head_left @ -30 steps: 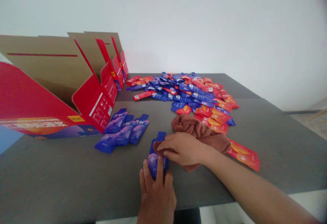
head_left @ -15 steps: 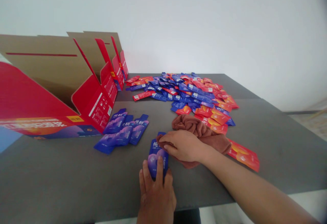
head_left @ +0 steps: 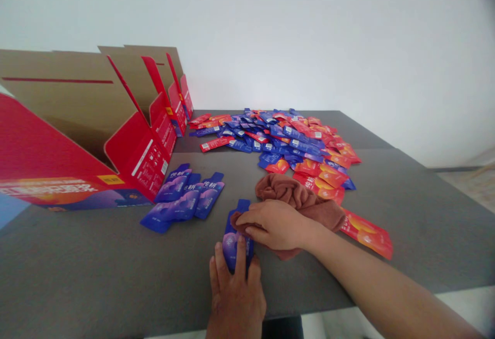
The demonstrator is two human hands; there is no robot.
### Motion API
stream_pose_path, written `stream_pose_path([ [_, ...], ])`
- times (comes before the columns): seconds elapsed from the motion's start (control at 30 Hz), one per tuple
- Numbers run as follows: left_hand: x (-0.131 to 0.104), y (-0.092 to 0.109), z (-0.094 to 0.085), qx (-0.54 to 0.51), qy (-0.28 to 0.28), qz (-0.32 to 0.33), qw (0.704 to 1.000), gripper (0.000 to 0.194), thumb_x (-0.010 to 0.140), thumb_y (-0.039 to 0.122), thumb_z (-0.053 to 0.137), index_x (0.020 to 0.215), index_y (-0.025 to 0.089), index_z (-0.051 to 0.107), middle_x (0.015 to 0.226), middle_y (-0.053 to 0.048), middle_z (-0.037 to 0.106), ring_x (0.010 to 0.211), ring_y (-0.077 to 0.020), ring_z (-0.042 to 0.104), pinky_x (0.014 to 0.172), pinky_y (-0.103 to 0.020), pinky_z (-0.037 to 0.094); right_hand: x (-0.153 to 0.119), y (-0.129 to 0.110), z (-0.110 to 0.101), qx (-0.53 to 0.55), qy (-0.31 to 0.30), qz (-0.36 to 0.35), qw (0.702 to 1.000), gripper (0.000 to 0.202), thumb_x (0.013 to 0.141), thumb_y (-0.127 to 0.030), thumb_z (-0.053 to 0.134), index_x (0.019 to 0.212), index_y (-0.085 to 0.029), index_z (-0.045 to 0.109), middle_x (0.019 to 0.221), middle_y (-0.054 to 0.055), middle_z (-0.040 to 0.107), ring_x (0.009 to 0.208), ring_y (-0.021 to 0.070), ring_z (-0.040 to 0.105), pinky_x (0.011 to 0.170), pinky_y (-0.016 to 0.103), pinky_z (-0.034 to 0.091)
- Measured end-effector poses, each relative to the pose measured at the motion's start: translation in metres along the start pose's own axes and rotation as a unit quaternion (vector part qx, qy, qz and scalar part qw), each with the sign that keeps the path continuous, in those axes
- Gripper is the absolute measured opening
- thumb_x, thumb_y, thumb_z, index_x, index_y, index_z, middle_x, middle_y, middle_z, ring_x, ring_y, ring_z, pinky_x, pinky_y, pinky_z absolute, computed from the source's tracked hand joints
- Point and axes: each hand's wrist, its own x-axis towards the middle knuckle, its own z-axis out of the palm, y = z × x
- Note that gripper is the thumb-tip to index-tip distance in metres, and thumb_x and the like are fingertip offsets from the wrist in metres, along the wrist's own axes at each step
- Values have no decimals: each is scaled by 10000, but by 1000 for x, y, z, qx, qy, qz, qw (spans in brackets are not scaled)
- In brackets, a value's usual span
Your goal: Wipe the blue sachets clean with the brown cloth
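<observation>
A blue pouch [head_left: 231, 249] with purple fruit printed on it lies flat near the table's front edge. Fingers spread, my left hand [head_left: 236, 295] rests on its lower end. My right hand [head_left: 276, 224] grips a brown cloth [head_left: 284, 189], and a fold of it under the fingertips touches the pouch's upper half. The rest of the cloth is bunched beyond and to the right of that hand. To the left lie several more blue pouches [head_left: 187, 202], partly overlapping. A red pouch [head_left: 367, 233] with orange fruit sticks out from beside the cloth.
Open red cardboard boxes [head_left: 143, 161] stand in a row along the left side of the grey table [head_left: 96, 272]. A large heap of blue and red pouches [head_left: 288, 138] spreads over the far middle. Behind the table rises a white wall [head_left: 270, 35].
My right hand has moved the cloth fold slightly left and nearer to me, down over the blue pouch. My left hand stays on the pouch's lower end.
</observation>
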Motion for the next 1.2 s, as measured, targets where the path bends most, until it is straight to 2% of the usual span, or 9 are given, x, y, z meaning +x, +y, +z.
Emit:
stream_pose_path([
  [0.13,3,2,-4,-33,-10,-25,999,311,663,271,675,973,243,670,1275,-54,547,1213,-454,372,970,-588,375,2,5,3,-2,14,45,999,289,891,-289,419,1102,-226,607,955,48,643,868,184,570,706,279,362],
  [0.23,5,3,-8,-50,-18,-39,998,314,635,250,706,947,245,678,1266,-49,557,1215,-447,379,976,-586,377,2,6,4,0,20,49,999,283,894,-282,419,1094,-221,609,967,51,641,882,182,566,721,280,363],
  [0.57,4,3,-7,-37,-15,-30,999,362,660,266,689,1020,239,657,1270,-58,554,1214,-452,376,968,-590,385,-3,-4,-2,19,-13,-49,999,257,874,-267,436,1055,-242,617,926,25,636,835,170,566,700,271,362],
  [0.63,4,2,-7,-30,-14,-26,999,354,668,262,682,1020,239,657,1280,-56,545,1214,-451,376,967,-588,386,-2,-3,-2,16,-13,-34,999,264,878,-272,431,1060,-240,618,920,30,635,824,170,566,693,273,361],
  [0.8,6,4,-9,-45,-24,-43,998,347,608,240,732,951,239,679,1271,-49,554,1214,-443,384,984,-581,378,2,2,1,14,2,54,998,286,886,-283,436,1108,-235,610,952,47,641,849,178,566,699,274,364],
  [0.9,7,5,-10,-50,-25,-50,997,332,605,248,739,932,244,683,1267,-46,558,1215,-443,384,985,-584,375,3,5,3,16,13,71,997,282,885,-277,444,1107,-228,613,982,53,643,887,182,564,726,276,365],
  [1.2,3,4,-4,-41,-22,-44,998,335,654,258,689,989,252,670,1271,-39,555,1224,-442,367,982,-585,378,-2,-2,-2,13,-9,-29,999,256,874,-271,433,1053,-243,614,919,27,637,834,169,573,689,269,360],
])
